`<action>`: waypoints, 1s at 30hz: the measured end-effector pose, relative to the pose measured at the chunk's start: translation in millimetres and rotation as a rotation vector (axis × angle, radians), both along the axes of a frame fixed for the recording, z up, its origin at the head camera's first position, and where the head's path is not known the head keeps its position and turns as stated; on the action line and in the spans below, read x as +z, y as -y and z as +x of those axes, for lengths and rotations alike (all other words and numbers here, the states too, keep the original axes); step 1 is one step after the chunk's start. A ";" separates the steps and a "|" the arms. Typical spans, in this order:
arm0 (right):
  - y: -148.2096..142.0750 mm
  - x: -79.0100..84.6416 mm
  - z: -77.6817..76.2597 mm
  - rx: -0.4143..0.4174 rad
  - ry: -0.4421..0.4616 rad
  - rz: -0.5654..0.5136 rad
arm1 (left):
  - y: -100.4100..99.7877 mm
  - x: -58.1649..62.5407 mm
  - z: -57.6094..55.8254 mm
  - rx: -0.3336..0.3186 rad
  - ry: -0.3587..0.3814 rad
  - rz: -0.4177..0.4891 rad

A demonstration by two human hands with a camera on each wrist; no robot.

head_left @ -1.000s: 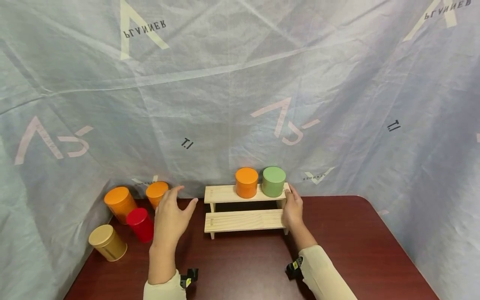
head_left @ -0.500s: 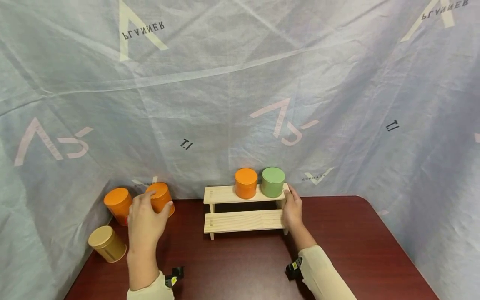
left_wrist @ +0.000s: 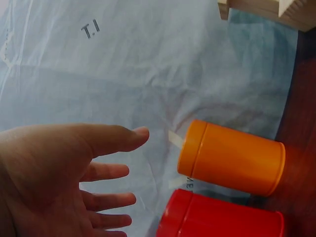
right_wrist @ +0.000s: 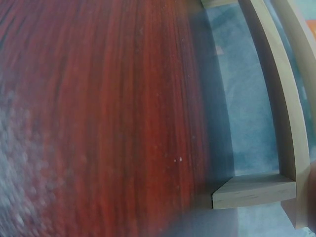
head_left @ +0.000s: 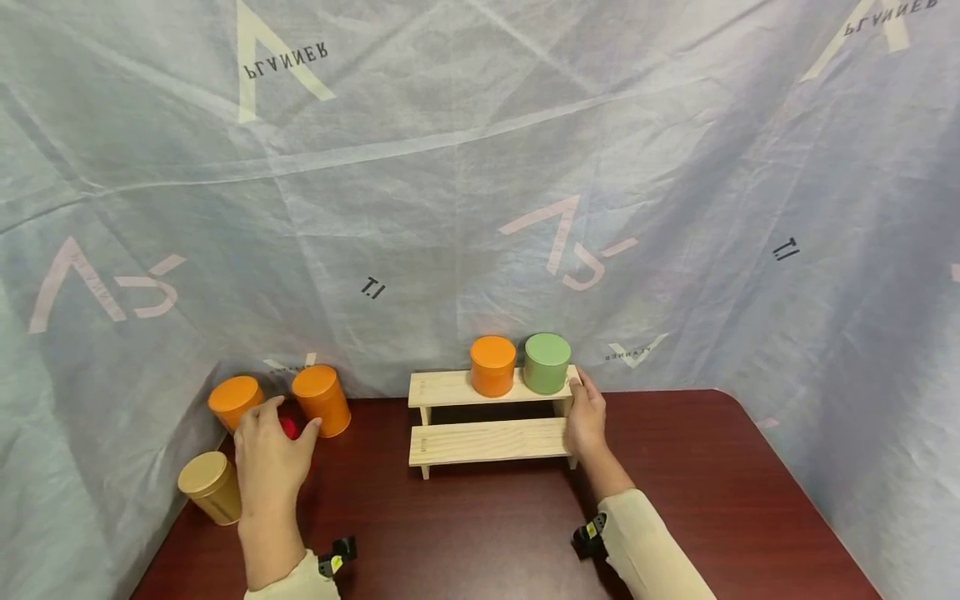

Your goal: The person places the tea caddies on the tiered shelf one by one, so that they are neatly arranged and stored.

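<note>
My left hand (head_left: 268, 458) hovers over a red tin (head_left: 288, 427), mostly hidden behind it in the head view. The left wrist view shows the thumb and fingers extended, just short of that tin's lid, holding nothing. One orange tin (head_left: 322, 402) stands to the right of the hand, another orange tin (head_left: 235, 398) behind it, and a gold tin (head_left: 208, 490) to its left. My right hand (head_left: 587, 418) grips the right end of a two-step wooden rack (head_left: 487, 443). On the rack's top step stand a short orange tin (head_left: 492, 368) and a green tin (head_left: 547, 365).
All of this is on a dark red-brown table (head_left: 480, 533). A grey printed cloth (head_left: 420, 208) hangs behind the table and along its sides. The tins on the left stand close to the cloth.
My left hand has moved left, from right of the red tin to over it, passing in front of the right-hand orange tin. The right hand keeps its grip on the rack.
</note>
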State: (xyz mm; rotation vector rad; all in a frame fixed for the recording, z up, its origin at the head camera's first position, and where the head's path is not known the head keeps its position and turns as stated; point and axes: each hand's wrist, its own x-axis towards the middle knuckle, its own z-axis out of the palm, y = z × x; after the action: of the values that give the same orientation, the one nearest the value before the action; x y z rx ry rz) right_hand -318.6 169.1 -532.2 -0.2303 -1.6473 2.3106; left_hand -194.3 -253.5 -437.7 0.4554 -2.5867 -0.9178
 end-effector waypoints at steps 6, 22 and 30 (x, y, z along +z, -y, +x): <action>-4.4 3.9 -0.7 -0.007 -0.007 -0.018 | 2.4 -5.9 -6.4 -0.005 0.036 0.019; 1.1 0.5 1.0 -0.004 -0.003 0.024 | 14.2 -26.4 -10.0 0.051 -0.004 0.075; 0.6 -1.4 0.6 0.003 0.011 0.020 | 21.4 -37.9 -13.4 0.069 0.012 0.119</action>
State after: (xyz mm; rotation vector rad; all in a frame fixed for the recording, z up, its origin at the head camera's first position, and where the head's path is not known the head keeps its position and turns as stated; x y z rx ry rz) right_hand -318.0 168.4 -533.6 -0.2375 -1.6762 2.2977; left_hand -207.8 -274.9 -475.7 0.5801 -2.5193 -1.0515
